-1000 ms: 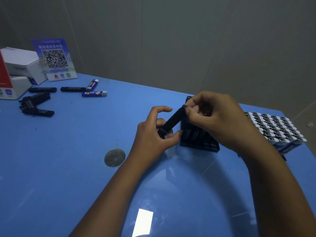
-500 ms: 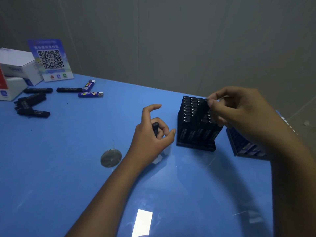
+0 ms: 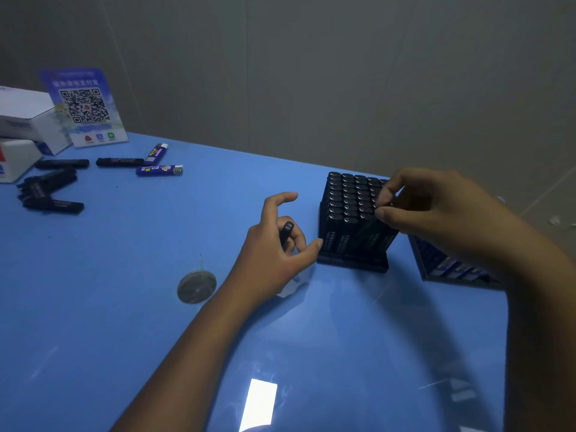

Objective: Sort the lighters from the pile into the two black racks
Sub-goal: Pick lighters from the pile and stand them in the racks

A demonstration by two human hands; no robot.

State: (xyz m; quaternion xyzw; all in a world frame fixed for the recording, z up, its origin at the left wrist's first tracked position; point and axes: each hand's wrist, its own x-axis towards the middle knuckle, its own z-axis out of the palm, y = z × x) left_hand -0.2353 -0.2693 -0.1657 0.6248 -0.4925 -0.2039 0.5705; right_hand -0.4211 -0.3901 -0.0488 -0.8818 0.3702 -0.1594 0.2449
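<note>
A: Left hand [image 3: 274, 254] sat on the blue table [image 3: 124, 307], fingers curled round one black lighter [image 3: 286, 230] that stood up out of the fist, index finger lifted off it.

B: Right hand [image 3: 436, 210]?

A: Up at the near-right corner of the left rack [image 3: 353, 222]. Thumb and forefinger pinched a black lighter top [image 3: 381, 207] there, tilted, lower end already down among the racked ones.

B: Rack contents?

A: Left rack was packed with upright black lighters, several rows deep. Second rack [image 3: 452, 269] was just right of it, mostly hidden behind the right wrist; only blue-labelled lighter bodies showed along its near side.

B: Where was the pile?

A: Far left of the table, well apart from both racks. Loose heap of black lighters [image 3: 46, 191], two more black ones [image 3: 90, 163] lying flat end to end beyond it, two blue lighters [image 3: 159, 163] beside those.

B: Anything else?

A: QR-code sign [image 3: 84, 107] stood against the grey wall [image 3: 343, 73], white boxes [image 3: 25, 120] left of it. Round grey disc [image 3: 196, 286] was on the table near the left forearm. White scrap [image 3: 293, 285] poked out under the left hand, couldn't tell what it was.
</note>
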